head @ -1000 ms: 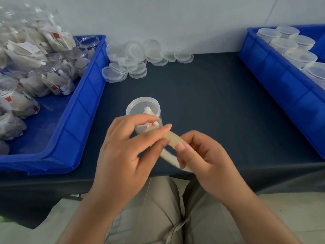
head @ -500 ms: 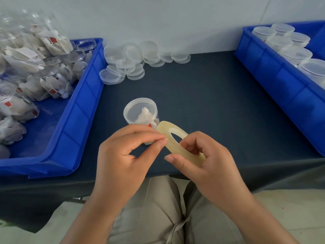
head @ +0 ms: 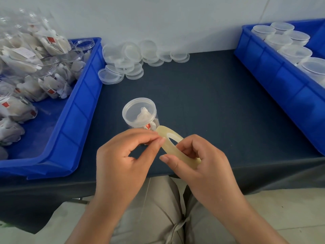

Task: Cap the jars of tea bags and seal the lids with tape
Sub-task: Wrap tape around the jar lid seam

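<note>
In front of the capped jar: both hands work a tape roll [head: 169, 152], touching the jar's near side, above the counter [head: 211, 103] edge
Capped jar [head: 139, 112]: stands upright on the counter with its clear lid on and tea bags inside; no tape shows on it yet
Change: a second ago the roll was held edge-on with the left forefinger laid across it; it has since been turned so its open ring faces up, and the left fingertips have drawn in to its rim
Left hand [head: 121, 161]: its grip is thumb and forefinger pressed together on the roll's edge nearest the jar; whether a loose tape end is caught between them cannot be told
Right hand [head: 202, 166]: its grip is curled round the roll's end farthest from the jar, fingers through the ring, thumb along the outer face
Meaning: this jar looks capped and the sealing is only starting; finding and peeling the tape end seems to be the step in hand
Left of the jar: a blue bin [head: 82, 95] of open jars and tea bags
Behind the jar: loose lids [head: 130, 62] by the wall
Right of the jar: a second blue bin [head: 274, 74] of lidded jars
Writing: none readable; the tea bag tags show red squares, and a white label in the left bin is too small to read
</note>
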`<state>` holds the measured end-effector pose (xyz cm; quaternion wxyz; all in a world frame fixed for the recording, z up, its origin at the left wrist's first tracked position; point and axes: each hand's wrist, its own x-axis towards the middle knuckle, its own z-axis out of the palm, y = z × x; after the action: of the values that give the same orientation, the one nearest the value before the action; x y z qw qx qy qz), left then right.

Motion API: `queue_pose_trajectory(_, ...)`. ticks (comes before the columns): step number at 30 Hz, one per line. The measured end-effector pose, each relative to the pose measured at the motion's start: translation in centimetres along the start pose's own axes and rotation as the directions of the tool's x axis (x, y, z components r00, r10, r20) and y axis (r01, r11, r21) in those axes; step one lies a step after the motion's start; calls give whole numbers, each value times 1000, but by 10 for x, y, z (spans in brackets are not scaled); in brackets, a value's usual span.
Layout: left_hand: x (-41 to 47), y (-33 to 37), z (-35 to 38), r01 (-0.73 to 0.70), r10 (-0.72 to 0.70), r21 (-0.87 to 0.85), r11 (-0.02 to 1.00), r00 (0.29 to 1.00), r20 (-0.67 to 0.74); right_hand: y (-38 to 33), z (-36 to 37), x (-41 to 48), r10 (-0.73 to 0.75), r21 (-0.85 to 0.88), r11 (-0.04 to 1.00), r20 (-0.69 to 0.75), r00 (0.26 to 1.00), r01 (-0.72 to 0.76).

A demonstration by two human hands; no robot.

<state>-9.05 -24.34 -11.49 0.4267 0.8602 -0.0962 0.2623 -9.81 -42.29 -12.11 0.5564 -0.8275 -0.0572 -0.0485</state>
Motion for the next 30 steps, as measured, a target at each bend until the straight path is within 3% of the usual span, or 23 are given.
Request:
queue_pose_trajectory(9,-11,-7,7,-187,208,215,958,975,-77,-2,0,3,64,76,995,25,998,-66)
queue_pose_trajectory(30,-15,-15,9,-225,260,292,930,961,-89,6,5,2,69,38,997,24,997,-70)
